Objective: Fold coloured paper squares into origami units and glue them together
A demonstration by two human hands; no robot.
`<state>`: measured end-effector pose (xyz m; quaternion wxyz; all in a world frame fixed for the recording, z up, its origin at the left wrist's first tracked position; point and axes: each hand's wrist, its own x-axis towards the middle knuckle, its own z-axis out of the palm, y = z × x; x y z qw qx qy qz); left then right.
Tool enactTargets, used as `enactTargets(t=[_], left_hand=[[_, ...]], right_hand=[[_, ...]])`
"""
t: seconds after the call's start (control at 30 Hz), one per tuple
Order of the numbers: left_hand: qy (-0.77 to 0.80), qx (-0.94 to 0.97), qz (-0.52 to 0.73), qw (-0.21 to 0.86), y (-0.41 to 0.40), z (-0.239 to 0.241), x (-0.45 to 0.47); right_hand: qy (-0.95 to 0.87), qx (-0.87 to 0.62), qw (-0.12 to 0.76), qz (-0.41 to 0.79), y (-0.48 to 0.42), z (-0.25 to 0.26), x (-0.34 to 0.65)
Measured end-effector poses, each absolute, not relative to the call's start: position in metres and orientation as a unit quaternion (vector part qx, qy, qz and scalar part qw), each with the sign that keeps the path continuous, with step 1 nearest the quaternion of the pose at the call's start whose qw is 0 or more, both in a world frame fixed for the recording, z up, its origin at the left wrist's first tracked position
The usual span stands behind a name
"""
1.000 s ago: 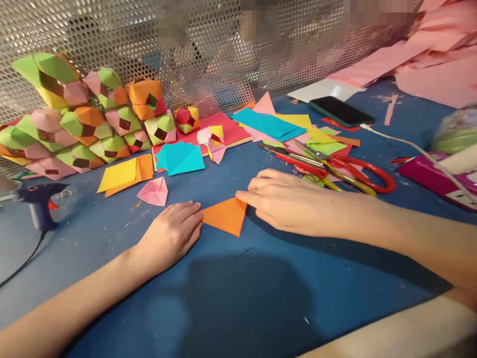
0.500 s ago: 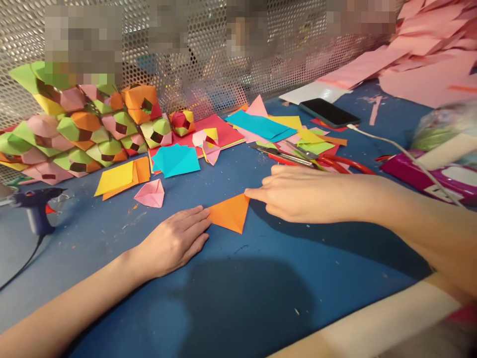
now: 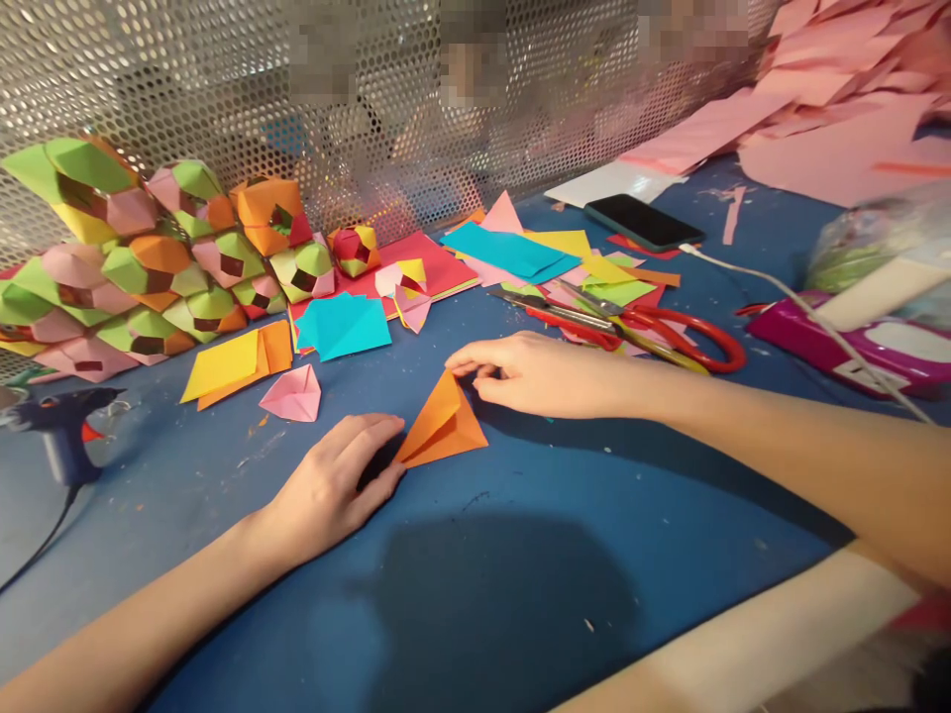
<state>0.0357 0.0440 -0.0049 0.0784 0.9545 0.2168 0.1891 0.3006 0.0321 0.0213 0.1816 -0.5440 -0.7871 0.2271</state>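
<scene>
A folded orange paper (image 3: pixel 453 436) lies on the blue tabletop between my hands, one flap lifted off the layer beneath. My left hand (image 3: pixel 331 485) rests on the table at the paper's left corner. Its thumb tip touches that corner, and thumb and fingers are apart. My right hand (image 3: pixel 520 371) has curled fingers closed at the top tip of the raised flap; the exact fingertip contact is partly hidden. To the left sits a small folded pink paper (image 3: pixel 293 393). Beyond my right hand lie scissors with red handles (image 3: pixel 698 342).
Joined folded-paper units (image 3: pixel 156 262) stand at the back left by a perforated metal screen (image 3: pixel 401 89). A glue gun (image 3: pixel 63 426) is at the left. Yellow sheets (image 3: pixel 221 364), blue sheets (image 3: pixel 346 327), a phone (image 3: pixel 643 222) with a cable and pink paper (image 3: pixel 839 149) lie behind.
The orange paper has turned, and its flap now stands raised. My right hand has shifted left and up to the top tip; my left thumb has spread from the fingers.
</scene>
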Motion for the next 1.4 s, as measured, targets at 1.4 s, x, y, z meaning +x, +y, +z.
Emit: enactTargets(t=[1.4], left_hand=[[0.407, 0.561, 0.374, 0.616, 0.035, 0.008, 0.053]], right_hand=[[-0.683, -0.481, 0.37, 0.407, 0.027, 0.009, 0.268]])
